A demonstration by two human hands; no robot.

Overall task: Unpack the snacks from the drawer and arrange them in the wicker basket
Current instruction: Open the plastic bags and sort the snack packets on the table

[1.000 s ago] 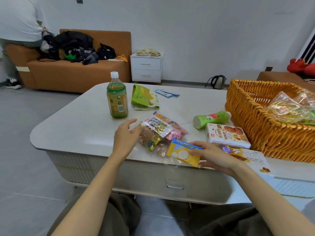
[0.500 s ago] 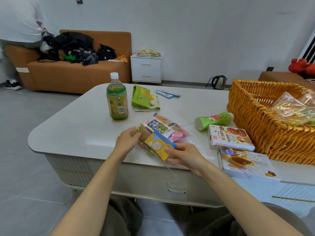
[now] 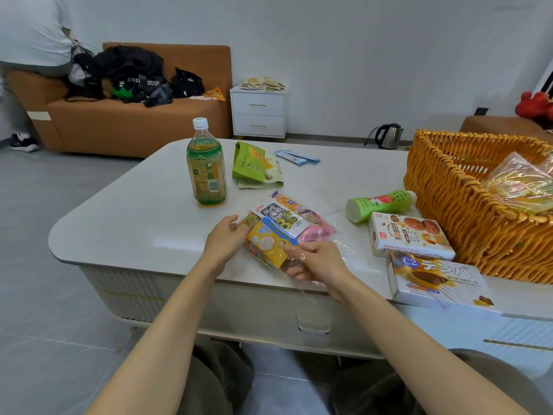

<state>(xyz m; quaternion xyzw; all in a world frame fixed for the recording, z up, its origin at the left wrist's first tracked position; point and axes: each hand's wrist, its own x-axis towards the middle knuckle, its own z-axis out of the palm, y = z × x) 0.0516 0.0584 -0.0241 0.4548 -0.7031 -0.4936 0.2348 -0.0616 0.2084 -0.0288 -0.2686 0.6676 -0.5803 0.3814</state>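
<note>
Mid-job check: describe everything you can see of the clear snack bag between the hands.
The clear plastic bag lies flat near the table's front edge. It is crinkled and glossy and is packed with small packets: white-and-black, pink, orange, and a yellow one with a blue strip at its near end. The left hand grips its left side, and the right hand holds its loose near end.

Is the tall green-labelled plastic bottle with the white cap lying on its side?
No, the tall green-labelled plastic bottle stands upright on the white table, with its white cap at the top.
</note>
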